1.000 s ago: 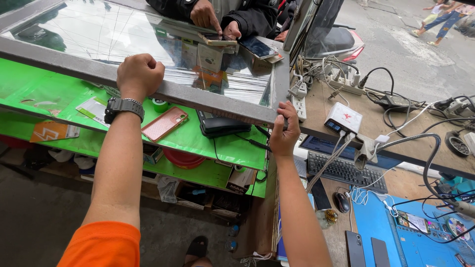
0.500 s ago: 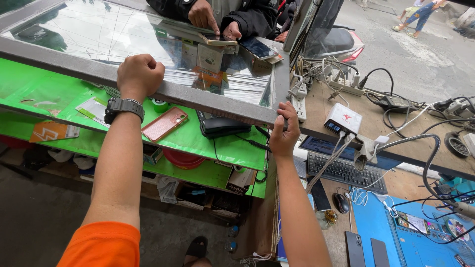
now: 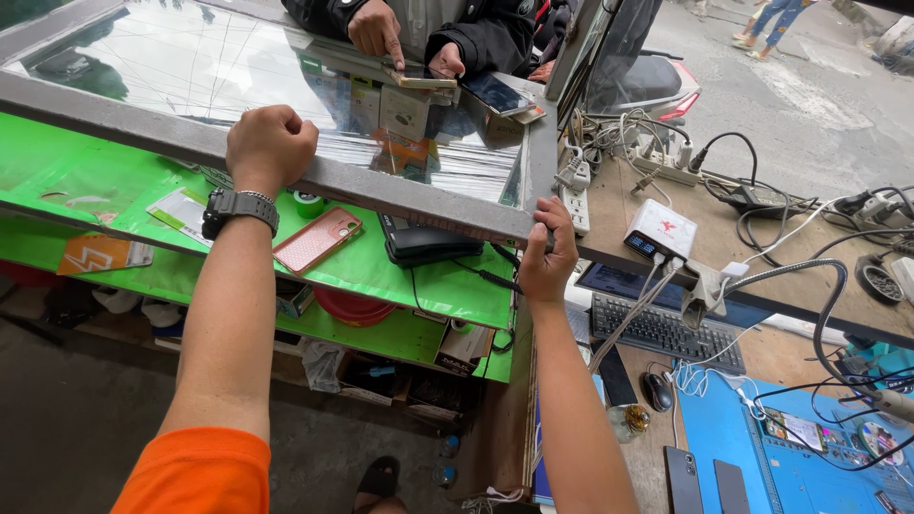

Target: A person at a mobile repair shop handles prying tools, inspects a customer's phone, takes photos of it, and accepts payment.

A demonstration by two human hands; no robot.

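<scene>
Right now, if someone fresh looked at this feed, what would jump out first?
The bright green shelf under the glass counter top grabs the eye, with a pink phone case lying on it. Next come the two arms: the left hand is a fist on the counter's metal edge, and the right hand grips its corner. Across the glass, another person's hands handle a phone.

sleeve: orange tee, short, on left arm (image 3: 195, 471)
wrist: chunky black digital watch (image 3: 240, 207), resin strap
right arm (image 3: 571, 419): bare, no sleeve seen
foot: dark sandal (image 3: 379, 479)
</scene>
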